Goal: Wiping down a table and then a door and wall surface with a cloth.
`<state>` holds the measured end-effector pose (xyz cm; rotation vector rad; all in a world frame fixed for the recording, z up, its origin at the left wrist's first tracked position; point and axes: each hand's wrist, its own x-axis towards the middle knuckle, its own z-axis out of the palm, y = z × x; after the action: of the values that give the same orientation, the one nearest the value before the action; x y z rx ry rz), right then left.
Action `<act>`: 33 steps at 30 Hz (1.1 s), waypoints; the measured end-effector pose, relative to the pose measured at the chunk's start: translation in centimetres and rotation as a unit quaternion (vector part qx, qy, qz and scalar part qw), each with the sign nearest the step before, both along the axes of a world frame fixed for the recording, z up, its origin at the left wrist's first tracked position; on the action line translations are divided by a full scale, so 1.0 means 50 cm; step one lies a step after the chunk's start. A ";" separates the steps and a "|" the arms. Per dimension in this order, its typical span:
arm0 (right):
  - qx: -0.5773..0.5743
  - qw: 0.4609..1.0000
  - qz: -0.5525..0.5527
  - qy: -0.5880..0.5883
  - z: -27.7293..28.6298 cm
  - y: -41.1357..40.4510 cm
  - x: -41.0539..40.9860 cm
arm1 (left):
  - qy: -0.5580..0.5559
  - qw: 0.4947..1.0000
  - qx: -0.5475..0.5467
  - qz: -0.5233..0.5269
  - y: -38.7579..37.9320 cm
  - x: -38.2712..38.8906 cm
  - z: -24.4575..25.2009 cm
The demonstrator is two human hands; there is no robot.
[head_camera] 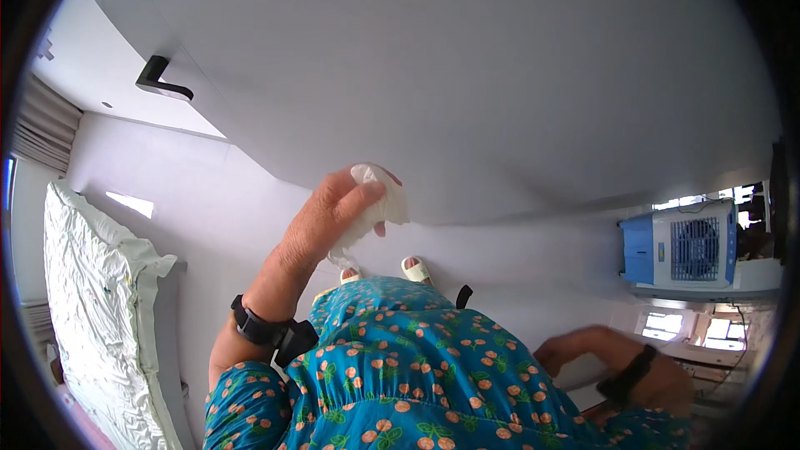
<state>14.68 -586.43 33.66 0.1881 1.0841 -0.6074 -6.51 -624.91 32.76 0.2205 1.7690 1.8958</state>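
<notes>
A crumpled white tissue or thin cloth (394, 205) is gripped in my left hand (334, 200), pinched between thumb and fingers. One loose end of it dangles below the palm. The hand is in front of the lower part of a plain grey door panel (437, 87); whether it touches the panel is not clear. My right hand (553, 353) hangs by my side, close to the patterned blue garment (400, 362). It is blurred and its fingers are partly hidden, so I cannot make out anything in it.
A black lever handle (164, 79) juts from the door at upper left. On the left stands a bed with a rumpled white cover (100, 300). A blue and white air cooler (678, 247) stands to the right. Pale slippers (414, 269) are on my feet.
</notes>
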 end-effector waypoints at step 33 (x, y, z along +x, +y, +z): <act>-0.210 0.529 -0.245 0.785 0.130 -0.382 -0.441 | 0.003 0.992 0.107 0.059 -0.016 -0.055 0.031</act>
<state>-7.37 -605.52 40.15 -0.7076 2.6166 -1.6682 -9.26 -625.69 34.33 0.2024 1.6123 2.1732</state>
